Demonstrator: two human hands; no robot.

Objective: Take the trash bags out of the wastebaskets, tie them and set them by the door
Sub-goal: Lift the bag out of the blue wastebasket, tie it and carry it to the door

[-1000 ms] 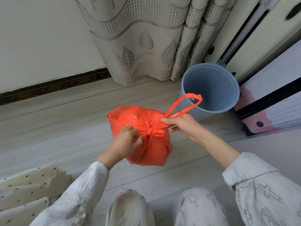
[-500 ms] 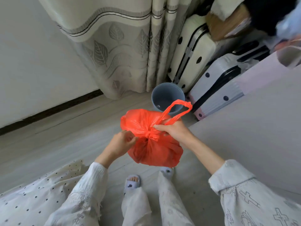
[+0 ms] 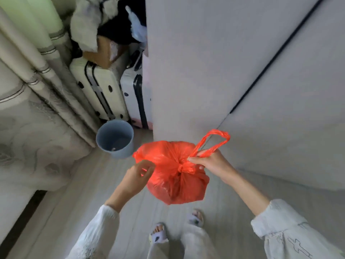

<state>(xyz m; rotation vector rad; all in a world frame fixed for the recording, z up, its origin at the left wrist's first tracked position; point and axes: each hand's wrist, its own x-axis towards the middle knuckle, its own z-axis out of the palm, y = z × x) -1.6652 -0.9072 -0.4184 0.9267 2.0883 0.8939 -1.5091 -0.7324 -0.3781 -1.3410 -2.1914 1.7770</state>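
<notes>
Far left: patterned beige curtain [image 3: 43,128] hangs to the floor, round blue-grey plastic wastebasket [image 3: 115,141] beside its hem, two white hard-shell suitcases [image 3: 112,94] behind it. Left hand [image 3: 137,176] sits at the left edge of the knotted orange plastic trash bag [image 3: 175,176], fingers loosely curled, holding nothing. Right hand [image 3: 211,162] pinches the bag's handle loop by the knot, bag off the floor, close to the grey cabinet [image 3: 205,71] corner; bare pale floor [image 3: 78,193] lower left.

We see the right hand [image 3: 210,165] pinching the knotted neck of the orange trash bag [image 3: 175,176], which hangs above the floor. The left hand [image 3: 137,177], fingers loosely curled, is just beside the bag. The blue wastebasket [image 3: 115,141] stands near two suitcases [image 3: 104,90].
</notes>
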